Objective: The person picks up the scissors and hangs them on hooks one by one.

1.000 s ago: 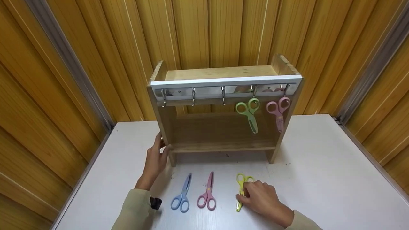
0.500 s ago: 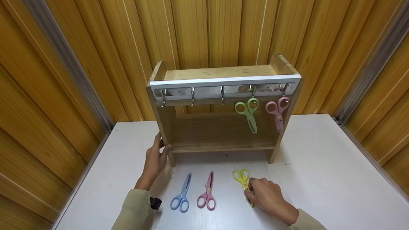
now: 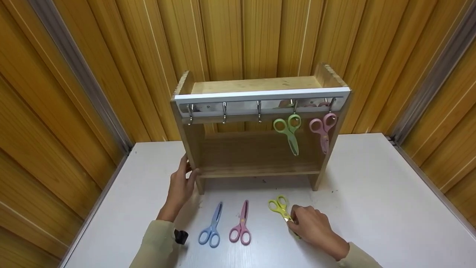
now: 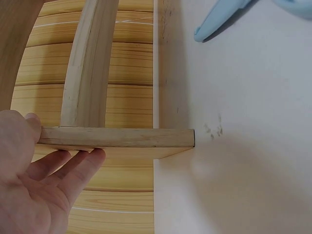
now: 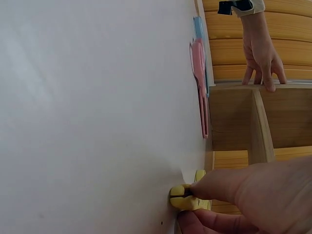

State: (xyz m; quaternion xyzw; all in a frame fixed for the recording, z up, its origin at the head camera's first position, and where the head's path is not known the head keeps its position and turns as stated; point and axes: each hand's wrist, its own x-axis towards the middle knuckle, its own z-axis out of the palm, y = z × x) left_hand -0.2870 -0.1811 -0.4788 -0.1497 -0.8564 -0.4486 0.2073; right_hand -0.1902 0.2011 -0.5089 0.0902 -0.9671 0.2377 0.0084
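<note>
Lower right of frame, the right hand (image 3: 310, 224) pinches yellow scissors (image 3: 284, 214) — left of centre, the left hand (image 3: 181, 188) grips a wooden rack (image 3: 256, 174)

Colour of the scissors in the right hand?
Yellow. The scissors in the right hand show best in the head view.

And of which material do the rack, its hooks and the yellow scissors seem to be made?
The rack: mostly wood, apparently smooth and matte, with visible grain. The hooks: shiny metal, probably chromed, judging by their bright glints. The yellow scissors: handles probably smooth plastic, from their even colour.
</note>
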